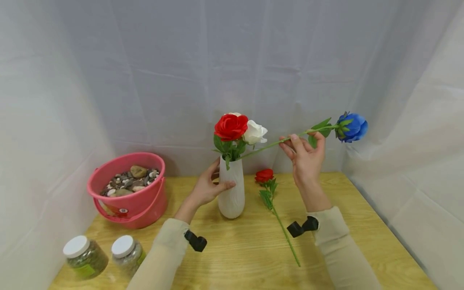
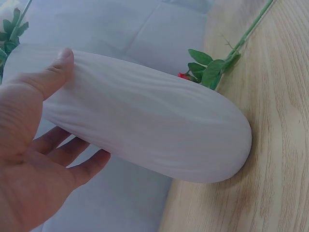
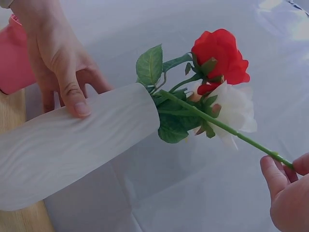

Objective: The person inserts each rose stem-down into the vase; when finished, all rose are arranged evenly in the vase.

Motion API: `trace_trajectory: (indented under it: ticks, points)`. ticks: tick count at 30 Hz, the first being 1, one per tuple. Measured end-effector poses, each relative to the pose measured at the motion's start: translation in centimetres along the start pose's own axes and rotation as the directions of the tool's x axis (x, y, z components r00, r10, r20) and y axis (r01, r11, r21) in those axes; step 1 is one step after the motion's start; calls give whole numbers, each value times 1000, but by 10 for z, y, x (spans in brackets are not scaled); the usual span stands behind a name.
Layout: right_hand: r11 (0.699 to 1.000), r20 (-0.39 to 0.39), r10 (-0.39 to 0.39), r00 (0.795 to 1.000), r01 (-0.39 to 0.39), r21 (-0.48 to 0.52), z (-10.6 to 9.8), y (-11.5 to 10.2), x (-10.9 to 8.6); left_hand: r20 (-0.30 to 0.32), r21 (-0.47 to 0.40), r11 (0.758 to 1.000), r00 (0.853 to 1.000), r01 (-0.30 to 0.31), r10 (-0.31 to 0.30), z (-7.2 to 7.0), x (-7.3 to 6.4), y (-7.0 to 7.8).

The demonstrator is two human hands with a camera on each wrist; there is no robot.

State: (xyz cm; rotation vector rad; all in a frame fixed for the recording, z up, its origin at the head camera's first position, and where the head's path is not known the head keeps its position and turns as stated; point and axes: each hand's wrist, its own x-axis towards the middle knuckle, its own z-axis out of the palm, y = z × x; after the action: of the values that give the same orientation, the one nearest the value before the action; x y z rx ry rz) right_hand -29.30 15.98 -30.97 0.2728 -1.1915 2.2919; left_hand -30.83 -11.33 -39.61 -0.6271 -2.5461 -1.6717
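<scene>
White cloth backdrop behind a wooden counter [image 1: 362, 209]. From the head view: left hand [image 1: 206, 187] wrapped round the white ribbed vase [image 1: 232, 193], thumb in front; right hand [image 1: 306, 155] pinching the blue rose's stem [image 1: 268, 146] — stem end at the vase mouth, blue bloom [image 1: 351, 127] out to the right. Already in the vase: red rose [image 1: 230, 127] and white rose [image 1: 255, 133]. Flat on the counter just right of the vase, another red rose [image 1: 264, 176]. Further left, pink bucket of stones [image 1: 127, 189] and two white-lidded jars [image 1: 99, 253].

Left wrist: thumb [image 2: 53, 72] and fingers round the vase [image 2: 154, 130].

Right wrist: fingertips [image 3: 273, 174] nipping the green stem [image 3: 217, 124] — its end inside the vase mouth.
</scene>
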Motion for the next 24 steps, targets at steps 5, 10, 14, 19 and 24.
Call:
trace_trajectory:
  ticks: [5,10,14,19,24]
  points:
    - [1000,11,-7,1000,7,0,3,1,1,1,-5,1000,1000,-1,1,0,0,1]
    - [1000,42,-18,999,18,-3,8,6,0,1,-5,1000,1000,-6,6,0,0,0]
    - [999,70,-46,996,47,-9,13,9,-3,1,1,1000,1000,-10,10,0,0,-2]
    - [995,131,-76,988,83,-48,19,13,-7,0,4,1000,1000,-2,2,0,0,-2]
    - [993,167,-87,982,99,-66,24,19,-11,0,7,1000,1000,-8,8,0,-1,1]
